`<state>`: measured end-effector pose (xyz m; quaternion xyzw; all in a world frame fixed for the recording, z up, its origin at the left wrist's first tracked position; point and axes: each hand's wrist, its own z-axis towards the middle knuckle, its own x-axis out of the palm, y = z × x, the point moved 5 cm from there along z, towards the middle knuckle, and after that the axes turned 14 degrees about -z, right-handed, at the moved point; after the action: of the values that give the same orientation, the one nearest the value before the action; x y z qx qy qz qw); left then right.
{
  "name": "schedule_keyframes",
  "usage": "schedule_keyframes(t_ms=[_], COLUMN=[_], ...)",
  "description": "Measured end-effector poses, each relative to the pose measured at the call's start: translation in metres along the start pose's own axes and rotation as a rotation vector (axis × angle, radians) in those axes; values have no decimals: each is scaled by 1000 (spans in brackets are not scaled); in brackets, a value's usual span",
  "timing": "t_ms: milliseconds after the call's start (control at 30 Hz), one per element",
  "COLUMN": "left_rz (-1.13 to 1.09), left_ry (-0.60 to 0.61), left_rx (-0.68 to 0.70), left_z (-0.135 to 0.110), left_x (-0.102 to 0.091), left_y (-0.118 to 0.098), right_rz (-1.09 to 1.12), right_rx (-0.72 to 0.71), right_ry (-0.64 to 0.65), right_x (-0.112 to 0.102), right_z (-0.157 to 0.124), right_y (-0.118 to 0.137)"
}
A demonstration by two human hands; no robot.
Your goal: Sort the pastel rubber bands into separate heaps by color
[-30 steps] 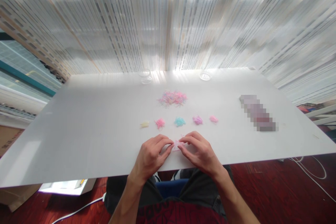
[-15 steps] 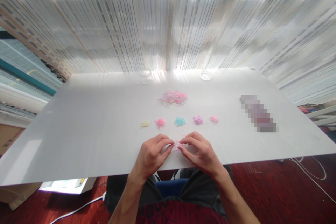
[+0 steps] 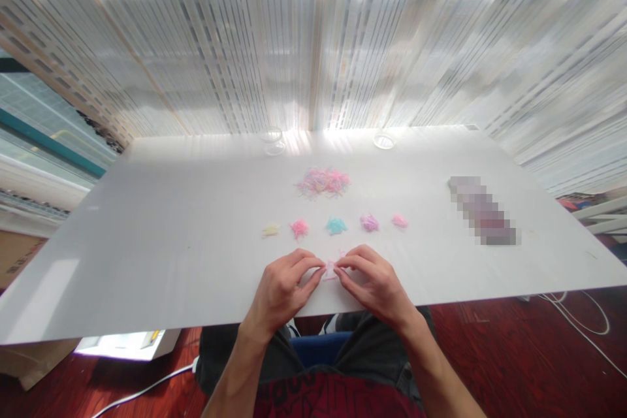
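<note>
My left hand (image 3: 284,287) and my right hand (image 3: 375,284) rest near the front edge of the white table (image 3: 171,241), fingertips pinched together on a small clump of pale pink strands (image 3: 331,268) between them. Beyond the hands lies a row of small sorted piles: yellow (image 3: 270,230), pink (image 3: 299,228), teal (image 3: 336,226), purple-pink (image 3: 369,223) and light pink (image 3: 400,221). Farther back sits a larger mixed pile of coloured strands (image 3: 322,181).
Two clear round containers, one (image 3: 272,139) and another (image 3: 383,140), stand at the table's far edge against striped curtains. A blurred oblong object (image 3: 482,211) lies on the right. White cables (image 3: 582,320) run over the dark red floor.
</note>
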<state>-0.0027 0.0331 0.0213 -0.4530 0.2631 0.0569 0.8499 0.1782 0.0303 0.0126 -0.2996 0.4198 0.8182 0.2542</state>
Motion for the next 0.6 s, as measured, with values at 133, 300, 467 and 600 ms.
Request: schedule_keyframes(t_ms=[133,300,467,600], left_rz=[3,2,0,10], left_ry=[-9,-4,0,2], left_rx=[3,-7,-1,13], left_z=[0,0,0,-1], left_x=[0,0,0,0], left_y=[0,0,0,0], right_rz=[4,-2,-16,-1], right_rx=[0,-5,-7,-13], right_ry=[6,2,2,8], right_x=[1,0,0,0], right_z=[-1,0,1,0], right_y=[-1,0,1,1])
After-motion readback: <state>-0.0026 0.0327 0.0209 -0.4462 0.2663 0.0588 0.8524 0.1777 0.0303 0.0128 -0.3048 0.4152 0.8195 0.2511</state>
